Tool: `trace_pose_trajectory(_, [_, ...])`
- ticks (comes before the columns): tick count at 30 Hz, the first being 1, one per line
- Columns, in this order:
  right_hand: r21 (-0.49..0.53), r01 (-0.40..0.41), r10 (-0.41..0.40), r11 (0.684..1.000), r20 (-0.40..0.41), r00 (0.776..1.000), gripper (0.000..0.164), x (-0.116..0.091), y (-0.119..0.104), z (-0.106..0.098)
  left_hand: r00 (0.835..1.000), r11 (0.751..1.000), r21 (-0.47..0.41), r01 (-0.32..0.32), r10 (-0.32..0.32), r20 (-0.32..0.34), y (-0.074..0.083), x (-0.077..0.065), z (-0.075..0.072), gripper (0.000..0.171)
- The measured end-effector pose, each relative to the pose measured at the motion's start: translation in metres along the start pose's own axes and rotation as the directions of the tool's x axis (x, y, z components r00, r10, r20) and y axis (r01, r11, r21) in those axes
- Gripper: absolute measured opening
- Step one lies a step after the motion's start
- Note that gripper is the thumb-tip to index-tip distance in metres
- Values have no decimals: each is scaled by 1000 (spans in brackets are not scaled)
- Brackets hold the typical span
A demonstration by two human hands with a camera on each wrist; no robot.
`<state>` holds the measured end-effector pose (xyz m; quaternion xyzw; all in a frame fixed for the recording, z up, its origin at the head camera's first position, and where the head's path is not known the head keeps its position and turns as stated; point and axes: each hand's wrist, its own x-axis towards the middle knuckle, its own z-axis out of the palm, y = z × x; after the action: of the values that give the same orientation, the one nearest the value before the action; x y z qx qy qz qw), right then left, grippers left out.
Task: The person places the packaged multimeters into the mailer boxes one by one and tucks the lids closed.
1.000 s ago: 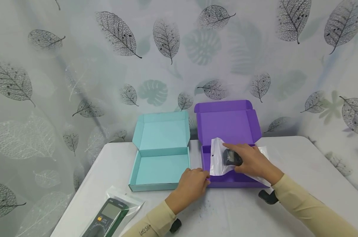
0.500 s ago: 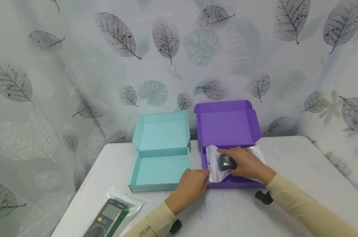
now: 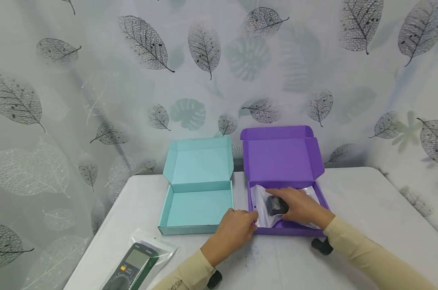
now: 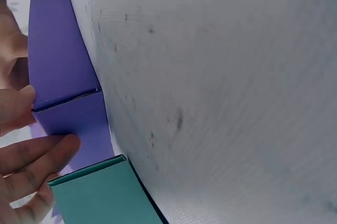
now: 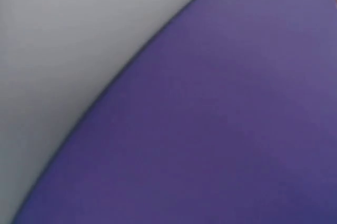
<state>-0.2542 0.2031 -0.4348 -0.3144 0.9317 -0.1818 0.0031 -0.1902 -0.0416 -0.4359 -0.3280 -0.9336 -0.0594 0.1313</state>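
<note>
In the head view, my right hand grips a dark device with a small screen, wrapped in a whitish plastic bag. Hand and bag are down inside the open purple box, and the palm hides part of the device. My left hand pinches the box's near left corner. Up close in the left wrist view, the thumb sits at the rim and the fingers lie against the outer side wall. A blurred purple wall fills much of the right wrist view.
An open teal box stands just left of the purple one, a narrow gap between them. A multimeter in a clear bag lies at the table's front left. Behind the white table hangs a leaf-patterned curtain.
My right hand has lowered the bagged device into the purple box, moving slightly left. The purple box has shifted a little toward me. My left hand stays at its corner.
</note>
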Motion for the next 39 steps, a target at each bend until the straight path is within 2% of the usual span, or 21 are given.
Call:
trace_pose_trajectory(6, [1, -25, 25, 1000, 25, 999, 85, -3, 1, 4, 1000, 1000, -9, -6, 6, 9, 1, 1, -3, 16])
trace_pose_trajectory(10, [11, -21, 21, 1000, 36, 999, 82, -5, 1, 2, 998, 997, -75, 25, -21, 57, -3, 3, -5, 11])
trace_pose_trajectory(14, [26, 6, -6, 1000, -30, 1000, 74, -10, 4, -7, 994, 989, -127, 72, -60, 94, -9, 8, -12, 31])
trace_pose_trajectory(17, [40, 31, -26, 999, -107, 994, 69, -12, 9, -15, 990, 981, -161, 105, -88, 108, -14, 12, -17, 37])
trace_pose_trajectory(20, [60, 25, -16, 998, -154, 988, 66, -14, 14, -25, 983, 961, -232, 154, -125, 134, -18, 16, -23, 42])
trace_pose_trajectory(23, [94, 2, 16, 996, -195, 981, 62, -17, 19, -34, 977, 928, -318, 196, -157, 145, -21, 21, -27, 50])
trace_pose_trajectory(25, [110, -20, 45, 994, -230, 972, 60, -19, 21, -42, 973, 896, -385, 224, -181, 145, -25, 24, -29, 55])
trace_pose_trajectory(28, [110, -35, 69, 993, -322, 944, 60, -21, 30, -51, 965, 837, -480, 261, -221, 139, -32, 31, -29, 64])
trace_pose_trajectory(32, [120, -73, 117, 990, -419, 901, 69, -21, 46, -62, 950, 762, -570, 308, -275, 146, -43, 41, -27, 76])
trace_pose_trajectory(35, [160, -115, 174, 980, -435, 884, 78, -20, 59, -70, 939, 716, -613, 334, -312, 147, -51, 50, -27, 82])
trace_pose_trajectory(39, [240, -212, 295, 947, -394, 871, 86, -19, 74, -76, 920, 661, -650, 376, -349, 177, -57, 63, -27, 90])
